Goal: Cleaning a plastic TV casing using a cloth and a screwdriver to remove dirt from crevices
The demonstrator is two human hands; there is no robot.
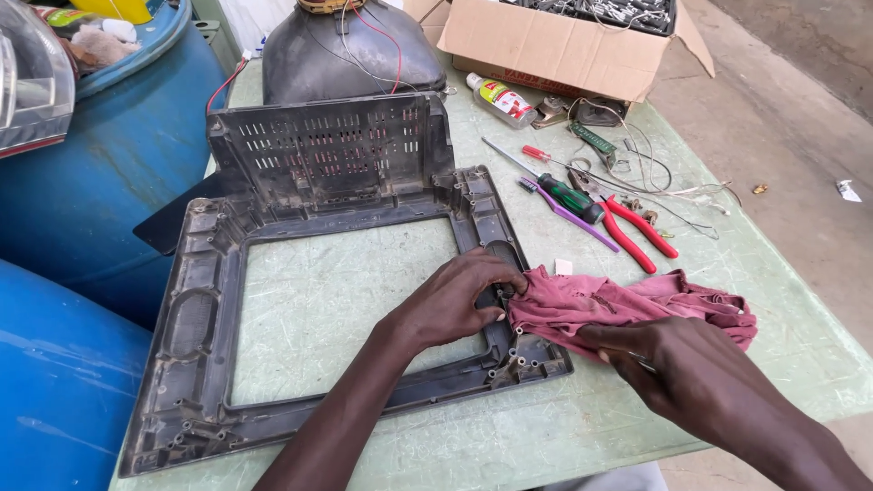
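Pinching crumpled maroon rag (627, 305) against dusty ribbed frame (218, 273) (both hands' grip closed).

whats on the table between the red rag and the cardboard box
In the head view, hand tools lie between the red rag and the cardboard box: red-handled pliers, a green-handled screwdriver, a small bottle and loose wires.

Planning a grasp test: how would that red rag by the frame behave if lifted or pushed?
The red rag is probably floppy: it lies crumpled in folds and drapes over the plastic frame edge. It likely bunches rather than slides when pushed on the table. It looks light; the left hand and right hand pin it with fingertips.
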